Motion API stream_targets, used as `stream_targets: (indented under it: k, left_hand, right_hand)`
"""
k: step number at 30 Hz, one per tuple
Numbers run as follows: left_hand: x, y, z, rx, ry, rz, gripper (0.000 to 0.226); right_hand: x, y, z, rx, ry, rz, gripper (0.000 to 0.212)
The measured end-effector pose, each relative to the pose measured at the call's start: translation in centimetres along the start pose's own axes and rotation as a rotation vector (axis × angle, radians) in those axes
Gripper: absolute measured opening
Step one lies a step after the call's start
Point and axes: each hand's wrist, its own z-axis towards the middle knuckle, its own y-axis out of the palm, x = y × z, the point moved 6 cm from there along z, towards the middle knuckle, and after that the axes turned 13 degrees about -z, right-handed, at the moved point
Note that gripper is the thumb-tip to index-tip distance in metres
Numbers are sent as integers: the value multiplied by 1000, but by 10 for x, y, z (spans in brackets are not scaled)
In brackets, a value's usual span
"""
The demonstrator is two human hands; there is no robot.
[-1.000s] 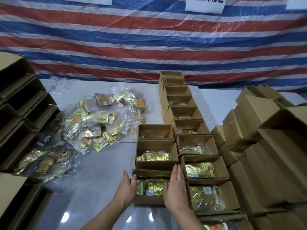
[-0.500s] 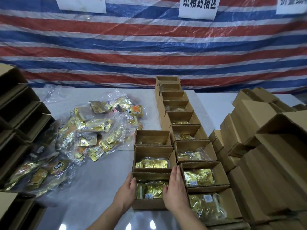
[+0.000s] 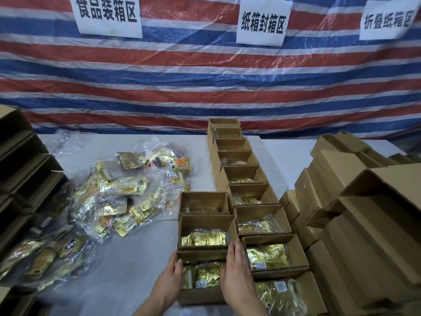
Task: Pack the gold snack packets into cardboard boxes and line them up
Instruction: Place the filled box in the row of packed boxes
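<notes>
Both hands' grip flat against nearest box (image 3: 202,297), left hand (image 3: 169,282), right hand (image 3: 237,277), wrists cropped

Boxes (image 3: 206,226): plain brown corrugated cardboard, matt. Snack packets (image 3: 202,275): glossy gold foil inside clear crinkly plastic bags (image 3: 127,192). Desk (image 3: 127,265): smooth pale grey with a slight sheen. Backdrop tarp (image 3: 205,76): woven plastic, striped, semi-gloss. Signs (image 3: 107,17): white paper.
</notes>
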Motion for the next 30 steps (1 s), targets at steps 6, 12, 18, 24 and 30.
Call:
stream_targets:
  k: [6,12,18,24,30]
  left_hand:
    - [4,5,-2,-11,3,-48,36]
    - [4,0,-3,13,-103,22,61]
    - [4,-15,-22,108,-78,62,62]
    - [20,-40,-43,92,-34,111,57]
    - [55,-68,-73,36,102,147,47]
  right_hand:
    - [-3,-4,1,-25,-62,-83,81]
    - [-1,-9,3,-22,-92,-91,75]
    - [0,-13,-1,-42,-112,-76,71]
    - [-14,-40,-10,-14,-92,-31,60]
    - [-42,-57,-34,-27,-80,-37,49]
